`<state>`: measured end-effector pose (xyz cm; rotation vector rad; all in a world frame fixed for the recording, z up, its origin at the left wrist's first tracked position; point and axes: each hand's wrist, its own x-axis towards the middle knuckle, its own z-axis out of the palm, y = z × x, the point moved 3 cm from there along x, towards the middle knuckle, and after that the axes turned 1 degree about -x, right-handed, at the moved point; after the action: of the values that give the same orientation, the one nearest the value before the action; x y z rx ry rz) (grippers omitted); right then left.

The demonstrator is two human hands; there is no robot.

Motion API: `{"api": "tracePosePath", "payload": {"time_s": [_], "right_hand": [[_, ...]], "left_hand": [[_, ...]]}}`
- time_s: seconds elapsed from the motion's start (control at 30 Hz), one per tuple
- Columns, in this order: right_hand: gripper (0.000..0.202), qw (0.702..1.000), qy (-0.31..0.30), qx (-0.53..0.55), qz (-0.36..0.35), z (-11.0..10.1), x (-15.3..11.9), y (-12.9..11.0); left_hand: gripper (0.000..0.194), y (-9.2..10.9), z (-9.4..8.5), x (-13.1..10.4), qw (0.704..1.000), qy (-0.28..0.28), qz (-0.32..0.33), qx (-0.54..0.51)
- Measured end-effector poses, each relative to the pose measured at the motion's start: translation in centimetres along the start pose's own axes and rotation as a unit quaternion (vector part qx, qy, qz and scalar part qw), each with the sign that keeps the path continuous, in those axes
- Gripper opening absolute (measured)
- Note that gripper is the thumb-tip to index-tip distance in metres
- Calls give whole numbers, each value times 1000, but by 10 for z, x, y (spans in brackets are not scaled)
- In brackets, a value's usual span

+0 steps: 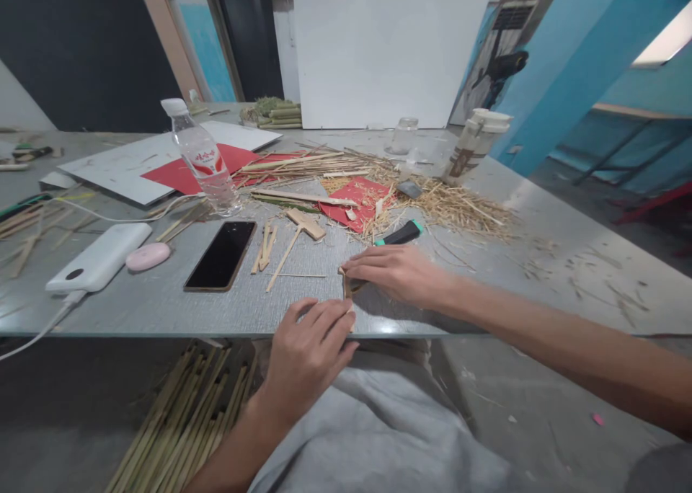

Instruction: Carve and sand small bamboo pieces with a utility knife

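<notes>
A thin brown strip [347, 285], which looks like wood or bamboo, lies on the table near its front edge. My left hand [313, 352] is closed over the strip's near end, fingers bent together at the table edge. Across the far end, my right hand [403, 273] presses down with its fingers together, and something dark shows beneath them. Just beyond the right hand lies a black and green handle [401, 233], perhaps a cutter. Left of the strip are a small T-shaped wooden piece [306, 223], a few short flat sticks [264, 246] and a thin sliver [297, 275].
A phone [220, 256], a white power bank [100, 257] with cables, a pink oval case [148, 256] and a water bottle [202, 161] stand left. Straw [465, 208] and red paper [354, 197] spread behind. A jar [404, 136] and a tumbler [476, 147] stand farther back. Bamboo sticks [189, 414] lie below the table.
</notes>
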<state>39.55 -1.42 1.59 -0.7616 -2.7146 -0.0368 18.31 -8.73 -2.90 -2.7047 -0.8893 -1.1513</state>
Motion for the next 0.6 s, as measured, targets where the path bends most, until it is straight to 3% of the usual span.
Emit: {"api": "tracePosePath", "payload": {"time_s": [0.17, 0.43, 0.6], "right_hand": [[36, 1000, 21, -19, -13, 8, -4, -4], [29, 997, 22, -68, 0, 10, -1, -3], [26, 996, 25, -80, 9, 12, 1, -14]], "left_hand": [[26, 17, 2, -9, 995, 51, -78, 29], [29, 13, 10, -24, 991, 84, -95, 44], [30, 11, 24, -28, 983, 139, -82, 84]]}}
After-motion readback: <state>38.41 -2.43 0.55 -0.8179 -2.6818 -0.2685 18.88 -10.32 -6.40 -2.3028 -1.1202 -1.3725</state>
